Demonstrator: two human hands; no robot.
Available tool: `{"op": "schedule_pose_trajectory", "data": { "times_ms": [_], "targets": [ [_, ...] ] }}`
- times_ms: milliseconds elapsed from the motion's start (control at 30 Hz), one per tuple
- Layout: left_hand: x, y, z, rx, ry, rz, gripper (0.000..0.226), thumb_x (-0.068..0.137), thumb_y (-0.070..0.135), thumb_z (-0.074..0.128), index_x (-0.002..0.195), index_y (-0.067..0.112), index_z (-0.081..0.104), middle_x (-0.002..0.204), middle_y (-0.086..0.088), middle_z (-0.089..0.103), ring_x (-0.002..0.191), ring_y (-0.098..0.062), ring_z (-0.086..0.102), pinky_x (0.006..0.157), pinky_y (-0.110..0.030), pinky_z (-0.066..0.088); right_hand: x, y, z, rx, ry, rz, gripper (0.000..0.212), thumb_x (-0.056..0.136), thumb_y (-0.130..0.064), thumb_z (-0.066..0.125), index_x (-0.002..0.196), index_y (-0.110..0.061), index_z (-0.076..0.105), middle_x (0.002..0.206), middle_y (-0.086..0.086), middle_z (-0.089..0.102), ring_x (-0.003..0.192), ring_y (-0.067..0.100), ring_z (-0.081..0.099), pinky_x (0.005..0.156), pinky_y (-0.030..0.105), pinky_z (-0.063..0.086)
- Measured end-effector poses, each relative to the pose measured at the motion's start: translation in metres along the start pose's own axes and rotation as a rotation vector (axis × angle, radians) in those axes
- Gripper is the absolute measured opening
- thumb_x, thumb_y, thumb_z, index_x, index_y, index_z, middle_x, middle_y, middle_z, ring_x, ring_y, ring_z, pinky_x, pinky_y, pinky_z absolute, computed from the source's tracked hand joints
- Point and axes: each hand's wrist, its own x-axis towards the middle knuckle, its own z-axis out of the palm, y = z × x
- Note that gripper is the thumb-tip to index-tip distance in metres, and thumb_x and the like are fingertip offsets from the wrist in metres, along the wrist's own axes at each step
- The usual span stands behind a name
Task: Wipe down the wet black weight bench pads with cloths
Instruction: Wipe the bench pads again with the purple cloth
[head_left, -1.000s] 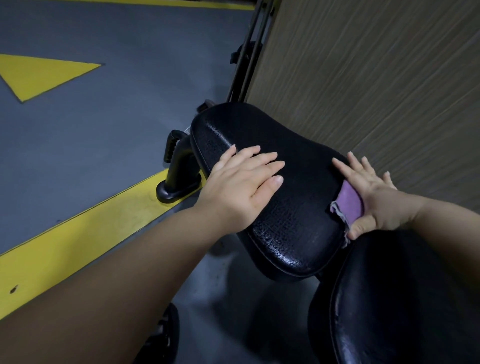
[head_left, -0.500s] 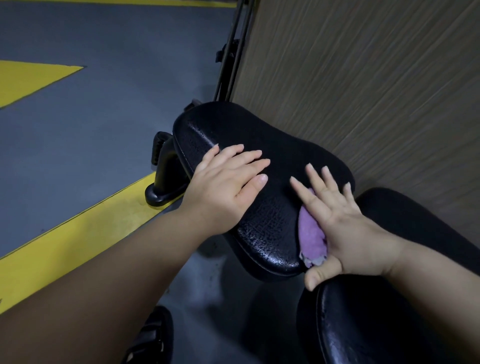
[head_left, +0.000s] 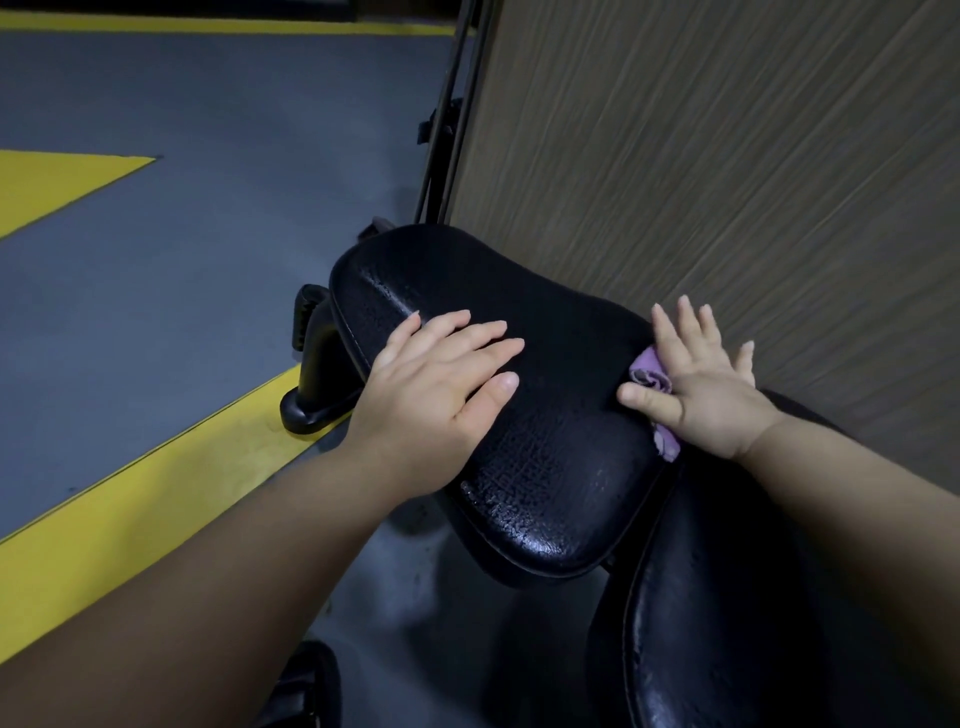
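**Right hand (head_left: 701, 387) and purple cloth (head_left: 650, 375) now at right edge of seat pad (head_left: 545, 467)**

Since half a second ago the wiping hand has slid from the near middle of the seat pad out to its right edge, with the cloth under it. Yellow stripe (head_left: 130, 499) crosses grey floor (head_left: 182, 260) at left. Black frame foot (head_left: 311, 384) stands at the stripe's edge, just beside the seat pad. Left hand (head_left: 441, 384) lies flat on the pad's left half, fingers straight, gripping nothing. Pad surface glistens and is cracked near the front rim. Cloth is bunched under the right palm. Fingers are spread and straight, pressing, not curled round it. Second pad (head_left: 701, 623) sits lower right. Wood-grain wall panel (head_left: 727, 182) at far right.
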Motion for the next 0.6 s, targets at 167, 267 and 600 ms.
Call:
{"op": "schedule_pose_trajectory", "data": {
  "times_ms": [167, 267, 600],
  "targets": [
    [0.001, -0.001, 0.001, 0.011, 0.008, 0.012, 0.058, 0.093, 0.055, 0.02, 0.136, 0.037, 0.054, 0.145, 0.02, 0.045, 0.142, -0.004, 0.024, 0.115, -0.021, -0.007, -0.043, -0.038, 0.015, -0.042, -0.073, -0.228, 0.134, 0.036, -0.105, 0.013, 0.139, -0.032, -0.034, 0.145, -0.006, -0.044, 0.138, 0.012, -0.036, 0.116, 0.041, -0.015],
    [0.001, -0.001, 0.0, 0.012, -0.006, 0.016, 0.059, 0.093, 0.056, 0.019, 0.137, 0.037, 0.053, 0.146, 0.021, 0.044, 0.142, -0.003, 0.022, 0.115, -0.021, -0.008, -0.064, -0.053, 0.026, -0.113, -0.066, -0.314, 0.128, 0.039, -0.104, 0.005, 0.135, -0.033, -0.04, 0.141, -0.01, -0.05, 0.133, 0.011, -0.043, 0.116, 0.046, -0.017],
    [-0.001, -0.001, -0.003, 0.001, -0.025, 0.041, 0.061, 0.094, 0.056, 0.017, 0.139, 0.035, 0.052, 0.148, 0.019, 0.043, 0.143, -0.005, 0.021, 0.115, -0.021, -0.01, -0.053, -0.021, 0.0, 0.072, 0.028, -0.105, 0.152, 0.026, -0.106, 0.028, 0.145, -0.027, -0.022, 0.15, -0.008, -0.035, 0.139, 0.008, -0.032, 0.117, 0.04, -0.013]
  ]
}}
